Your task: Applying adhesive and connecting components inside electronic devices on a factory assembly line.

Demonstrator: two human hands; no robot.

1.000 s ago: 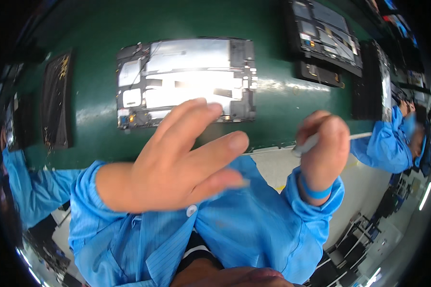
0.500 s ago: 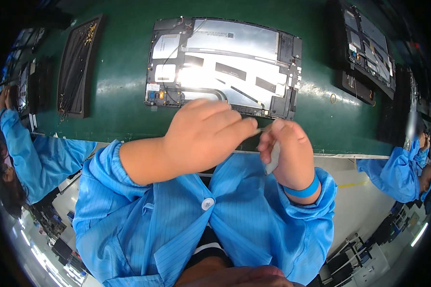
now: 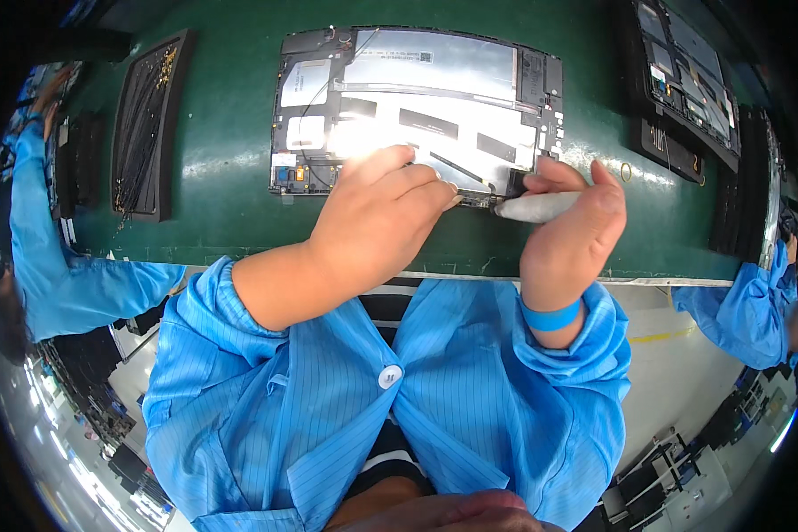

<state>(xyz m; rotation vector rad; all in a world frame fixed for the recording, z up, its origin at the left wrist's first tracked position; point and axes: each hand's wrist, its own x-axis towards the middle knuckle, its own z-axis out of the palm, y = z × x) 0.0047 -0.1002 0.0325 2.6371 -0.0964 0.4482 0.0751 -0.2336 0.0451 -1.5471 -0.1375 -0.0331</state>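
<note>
Your left hand (image 3: pixel 377 204) lay over the near edge of the opened, flat device with silver metal panels in a black frame (image 3: pixel 417 105), its fingers curled; whether they pinched anything, I could not tell. Your right hand (image 3: pixel 569 232) gripped a whitish, tapered piece (image 3: pixel 536 207), its narrow end pointing at that same edge, near your left fingertips; contact was unclear. Good work there, I judged, called for a steady left hand, light pressure from the narrow end, and a view past the white glare on the panels. The device lay flat on the dark green tabletop (image 3: pixel 226 160) before you. Leftward sat a shallow black tray (image 3: pixel 179 97) of thin black cables with gold ends (image 3: pixel 142 133); rightward, a second opened device (image 3: pixel 690 84) topped a black stack.
</note>
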